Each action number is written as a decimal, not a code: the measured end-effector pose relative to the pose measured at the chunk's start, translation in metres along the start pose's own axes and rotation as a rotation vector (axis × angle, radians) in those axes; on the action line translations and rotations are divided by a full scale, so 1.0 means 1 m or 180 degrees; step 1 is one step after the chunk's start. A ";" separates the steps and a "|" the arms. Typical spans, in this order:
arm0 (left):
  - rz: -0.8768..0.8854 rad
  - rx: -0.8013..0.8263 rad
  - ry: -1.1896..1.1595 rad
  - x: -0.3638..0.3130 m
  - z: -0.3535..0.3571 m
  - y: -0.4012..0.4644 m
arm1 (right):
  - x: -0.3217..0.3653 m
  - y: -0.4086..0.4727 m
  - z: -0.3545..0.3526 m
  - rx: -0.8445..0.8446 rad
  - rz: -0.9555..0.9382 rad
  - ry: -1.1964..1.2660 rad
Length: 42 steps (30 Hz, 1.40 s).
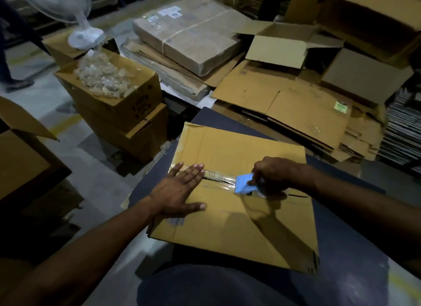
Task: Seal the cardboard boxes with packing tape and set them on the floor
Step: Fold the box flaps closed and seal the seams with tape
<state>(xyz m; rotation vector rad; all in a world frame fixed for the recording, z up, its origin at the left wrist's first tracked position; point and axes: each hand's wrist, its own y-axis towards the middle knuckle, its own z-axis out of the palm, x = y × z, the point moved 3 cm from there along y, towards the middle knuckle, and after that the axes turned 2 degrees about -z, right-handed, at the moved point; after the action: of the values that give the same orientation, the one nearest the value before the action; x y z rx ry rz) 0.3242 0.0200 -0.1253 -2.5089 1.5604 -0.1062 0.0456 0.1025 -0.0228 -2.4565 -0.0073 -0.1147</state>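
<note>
The cardboard box (239,192) lies flat mid-tabletop (341,260), its seam running left to right. The left hand (180,192), fingers spread, presses the taped end; the right hand (273,171) grips the blue tape dispenser (245,184) on the seam, nearer the untaped right stretch.

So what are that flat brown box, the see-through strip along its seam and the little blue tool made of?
The flat brown box looks like matte corrugated cardboard: creased flaps, frayed corners. The see-through strip appears to be glossy clear plastic tape, catching light over the seam. The light-blue tape dispenser in the right hand is probably smooth moulded plastic, though partly hidden.
</note>
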 end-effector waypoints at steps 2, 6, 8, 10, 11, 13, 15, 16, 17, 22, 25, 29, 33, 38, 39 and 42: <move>-0.0004 0.0023 -0.0039 -0.002 0.000 0.000 | 0.001 -0.007 0.006 -0.0203 -0.0116 -0.0325; -0.0214 0.0161 -0.0050 -0.032 -0.004 0.007 | 0.004 -0.010 0.012 -0.0417 -0.0333 -0.0634; -0.0007 0.0136 -0.0208 -0.071 -0.007 0.023 | 0.003 -0.011 0.012 -0.0432 -0.0387 -0.0707; 0.0081 0.0234 -0.0402 -0.103 -0.006 0.038 | 0.002 -0.012 0.012 -0.0433 -0.0394 -0.0783; 0.0030 0.0238 -0.0478 -0.108 -0.004 0.042 | 0.002 -0.012 0.013 -0.0426 -0.0390 -0.0774; -0.0051 0.0096 -0.0495 -0.095 0.000 0.040 | 0.001 -0.013 0.011 -0.0432 -0.0432 -0.0704; -0.0039 0.0007 -0.0495 -0.065 0.004 0.026 | 0.009 -0.010 0.007 -0.0371 -0.0545 -0.0629; -0.0033 -0.0016 -0.0474 -0.047 0.004 0.019 | 0.018 -0.006 0.005 -0.0324 -0.0627 -0.0609; -0.0029 -0.0019 -0.0430 -0.028 0.004 0.011 | 0.031 0.000 0.002 -0.0282 -0.0676 -0.0625; 0.0076 0.0081 -0.0189 0.034 0.003 -0.018 | 0.095 0.025 -0.014 -0.0661 -0.0694 -0.0474; 0.0123 0.0109 -0.0171 0.037 0.005 -0.021 | 0.089 0.028 -0.017 -0.0582 -0.0567 -0.0397; 0.0148 -0.0008 -0.0188 0.038 0.008 -0.022 | 0.069 0.014 -0.010 -0.0511 -0.0512 -0.0486; 0.0198 0.0012 -0.0228 0.032 0.009 -0.020 | 0.054 0.007 0.003 -0.0324 -0.0524 -0.0662; 0.0245 -0.0045 -0.0303 0.032 0.007 -0.021 | 0.025 -0.033 0.007 -0.0508 -0.0593 -0.0820; 0.0266 -0.0050 -0.0312 0.031 0.006 -0.020 | 0.024 -0.039 0.007 -0.0531 -0.0625 -0.0783; 0.0190 0.0046 -0.0239 0.019 0.004 -0.015 | 0.030 -0.037 0.010 -0.0563 -0.0554 -0.0895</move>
<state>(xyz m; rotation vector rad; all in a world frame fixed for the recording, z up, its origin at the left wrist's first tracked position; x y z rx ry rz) 0.3463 0.0100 -0.1265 -2.4234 1.5973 -0.0148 0.0749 0.1367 -0.0051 -2.6252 -0.3474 0.1618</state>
